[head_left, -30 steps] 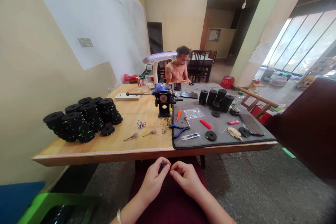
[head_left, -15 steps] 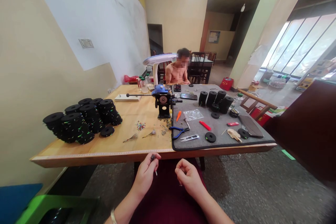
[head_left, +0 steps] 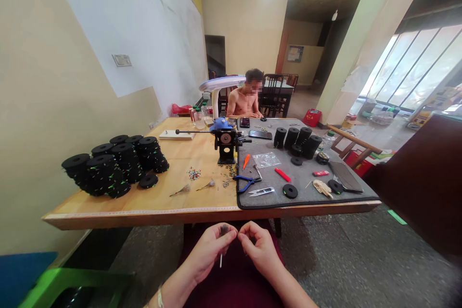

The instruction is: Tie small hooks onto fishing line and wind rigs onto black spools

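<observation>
Over my lap, in front of the table's edge, my left hand [head_left: 215, 246] is closed on a small dark piece with a thin white stick [head_left: 221, 261] pointing down from it. My right hand [head_left: 257, 241] is closed in a pinch, its fingertips meeting those of my left. Whatever lies between the right fingers is too small to make out. On the table beyond, nearest to my hands, lie thread snips [head_left: 261, 192], blue-handled pliers [head_left: 247, 183] and two small brush-like bundles [head_left: 180, 190].
Stacked black foam spools [head_left: 106, 173] stand at the left, more spools [head_left: 291, 138] on the grey mat [head_left: 263, 199]. A black hand-cranked device [head_left: 225, 142] and a lamp [head_left: 222, 83] stand mid-table. Beads [head_left: 194, 173] lie loose. Across the table sits another person [head_left: 246, 100].
My hands have come together, the left moving right and slightly down, so the fingertips now meet. The white stick hangs lower. The view has shifted slightly.
</observation>
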Motion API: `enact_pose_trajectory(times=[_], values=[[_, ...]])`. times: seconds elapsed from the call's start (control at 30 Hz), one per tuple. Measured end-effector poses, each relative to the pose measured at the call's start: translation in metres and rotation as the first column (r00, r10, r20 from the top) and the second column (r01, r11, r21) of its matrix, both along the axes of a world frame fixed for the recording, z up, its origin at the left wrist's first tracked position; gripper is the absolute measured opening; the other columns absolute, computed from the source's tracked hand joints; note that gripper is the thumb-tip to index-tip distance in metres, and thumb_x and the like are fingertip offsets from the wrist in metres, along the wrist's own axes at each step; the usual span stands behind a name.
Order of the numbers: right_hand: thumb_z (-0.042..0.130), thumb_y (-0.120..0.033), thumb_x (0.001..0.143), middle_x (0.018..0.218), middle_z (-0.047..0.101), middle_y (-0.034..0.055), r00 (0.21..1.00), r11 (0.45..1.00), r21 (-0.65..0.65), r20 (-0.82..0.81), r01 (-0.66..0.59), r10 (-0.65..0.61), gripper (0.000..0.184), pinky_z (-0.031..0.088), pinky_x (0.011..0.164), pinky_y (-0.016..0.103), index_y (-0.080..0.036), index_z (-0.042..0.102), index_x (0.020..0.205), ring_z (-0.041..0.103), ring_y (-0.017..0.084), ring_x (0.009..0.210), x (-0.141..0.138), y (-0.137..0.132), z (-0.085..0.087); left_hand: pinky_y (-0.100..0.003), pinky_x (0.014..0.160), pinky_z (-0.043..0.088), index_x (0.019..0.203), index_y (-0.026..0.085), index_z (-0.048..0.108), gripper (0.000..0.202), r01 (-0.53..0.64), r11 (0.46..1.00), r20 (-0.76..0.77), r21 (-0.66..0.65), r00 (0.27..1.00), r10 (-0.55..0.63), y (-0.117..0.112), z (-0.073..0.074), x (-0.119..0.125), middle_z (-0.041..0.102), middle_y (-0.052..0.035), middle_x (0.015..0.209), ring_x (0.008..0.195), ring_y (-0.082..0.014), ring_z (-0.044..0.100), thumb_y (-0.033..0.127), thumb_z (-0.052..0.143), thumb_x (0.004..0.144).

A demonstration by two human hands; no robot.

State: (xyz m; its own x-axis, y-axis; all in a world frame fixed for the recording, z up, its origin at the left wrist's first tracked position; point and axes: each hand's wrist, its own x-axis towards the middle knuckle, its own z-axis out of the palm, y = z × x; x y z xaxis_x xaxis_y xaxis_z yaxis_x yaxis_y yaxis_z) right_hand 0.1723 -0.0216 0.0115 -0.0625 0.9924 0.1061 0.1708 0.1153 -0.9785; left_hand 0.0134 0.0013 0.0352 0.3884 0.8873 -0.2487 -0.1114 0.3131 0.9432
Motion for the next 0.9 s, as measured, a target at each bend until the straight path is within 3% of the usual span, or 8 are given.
enact_pose_trajectory(times=[0.23,0.4,0.57,0.7,0.8,0.9], values=[[0.054,-0.029,0.083,0.054,0.054,-0.0034,0.998,0.999,0.004,0.047,-0.035,0.035,0.017,0.039,0.054,0.022,-0.017,0.057,0.071,0.048,0.011,0.051,0.003,-0.003,0.005,-0.020,0.049,0.030,0.070,0.015,0.061,0.025,-0.125,0.985,-0.060,0.118,0.989,0.132,0.006,-0.001,0.002,0.049,0.0046,0.059,0.051,-0.0083,0.037,0.037,0.071,0.068],[0.061,-0.041,0.078,0.071,0.063,0.0011,0.979,0.979,-0.148,-0.164,-0.142,0.118,0.026,0.043,0.047,0.020,-0.018,0.058,0.088,0.059,0.015,0.063,-0.003,0.003,0.002,-0.024,0.061,0.041,0.066,0.017,0.061,0.021,-0.056,0.945,-0.217,0.323,0.967,0.131,0.003,0.003,0.001,0.058,0.0007,0.062,0.062,-0.0145,0.051,0.036,0.065,0.073],[0.062,-0.049,0.075,0.055,0.057,-0.0039,0.965,0.958,-0.226,-0.229,-0.176,0.123,0.033,0.039,0.043,0.019,-0.017,0.052,0.078,0.050,0.009,0.045,-0.008,0.008,0.003,-0.025,0.061,0.041,0.066,0.017,0.061,0.020,-0.016,0.908,-0.329,0.418,0.929,0.167,0.000,0.005,0.000,0.060,-0.0003,0.062,0.061,-0.0164,0.052,0.036,0.062,0.075],[0.063,-0.045,0.075,0.045,0.052,-0.0069,0.979,0.958,-0.242,-0.169,-0.151,0.111,0.030,0.032,0.041,0.018,-0.018,0.050,0.069,0.041,0.006,0.037,-0.007,0.007,0.003,-0.026,0.062,0.041,0.074,0.016,0.063,0.019,-0.009,0.940,-0.261,0.340,0.960,0.104,0.000,0.002,-0.003,0.061,-0.0007,0.066,0.063,-0.0153,0.053,0.034,0.061,0.076],[0.063,-0.046,0.073,0.044,0.052,-0.0071,0.974,0.957,-0.267,-0.218,-0.114,0.055,0.031,0.029,0.039,0.017,-0.019,0.048,0.068,0.039,0.006,0.036,-0.006,0.007,0.002,-0.025,0.058,0.041,0.094,0.015,0.063,0.024,-0.020,0.985,-0.128,0.169,0.991,0.042,0.000,-0.002,-0.004,0.062,0.0000,0.068,0.059,-0.0129,0.052,0.032,0.058,0.078],[0.062,-0.051,0.071,0.044,0.053,-0.0069,0.959,0.955,-0.287,-0.283,-0.073,-0.012,0.036,0.026,0.037,0.017,-0.019,0.047,0.070,0.037,0.005,0.035,-0.006,0.007,0.002,-0.026,0.061,0.041,0.110,0.015,0.056,0.036,-0.035,0.996,-0.023,0.086,0.999,0.037,0.000,-0.006,-0.004,0.065,-0.0016,0.073,0.061,-0.0127,0.055,0.030,0.059,0.077]])
